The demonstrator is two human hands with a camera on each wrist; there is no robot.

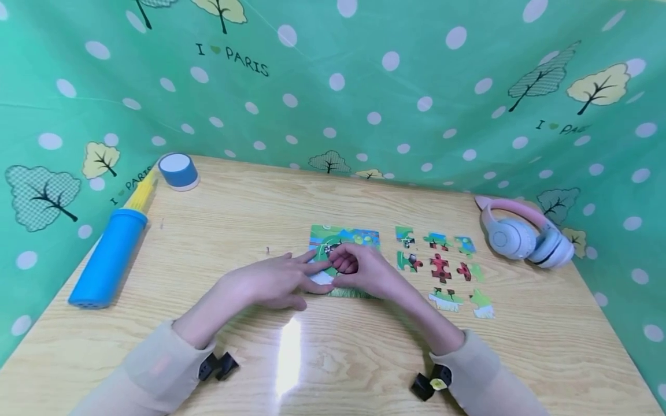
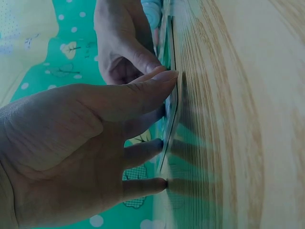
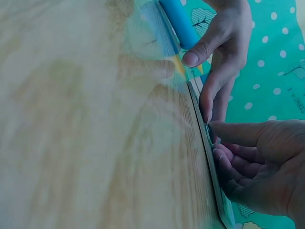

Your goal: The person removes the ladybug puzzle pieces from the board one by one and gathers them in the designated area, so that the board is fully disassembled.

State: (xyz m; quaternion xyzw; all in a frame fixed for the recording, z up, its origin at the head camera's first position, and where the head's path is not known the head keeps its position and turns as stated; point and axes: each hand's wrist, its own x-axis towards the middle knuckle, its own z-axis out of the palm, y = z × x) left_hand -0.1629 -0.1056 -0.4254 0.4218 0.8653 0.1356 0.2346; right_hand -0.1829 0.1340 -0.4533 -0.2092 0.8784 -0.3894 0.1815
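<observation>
A flat picture puzzle board [image 1: 317, 232] with green, blue and white printing lies on the table in front of me. My left hand [image 1: 276, 281] rests on its left part, fingers extended over the white corner, with the thumb [image 2: 152, 88] at the near edge in the left wrist view. From the other side my right hand [image 1: 366, 271] bends over the board. Its fingers are curled and its thumb [image 3: 238, 132] reaches down to the surface, close to the left fingertips. I cannot tell whether a puzzle piece is between those fingers. Both hands cover much of the picture.
Right of the board, loose puzzle pieces [image 1: 440, 268] lie spread in rows. Headphones [image 1: 512, 237] in pink and white sit at the far right. A blue hand pump [image 1: 110, 257] lies on the left, with a blue and white round container [image 1: 178, 171] behind it. Dotted green cloth [image 1: 374, 86] hangs behind.
</observation>
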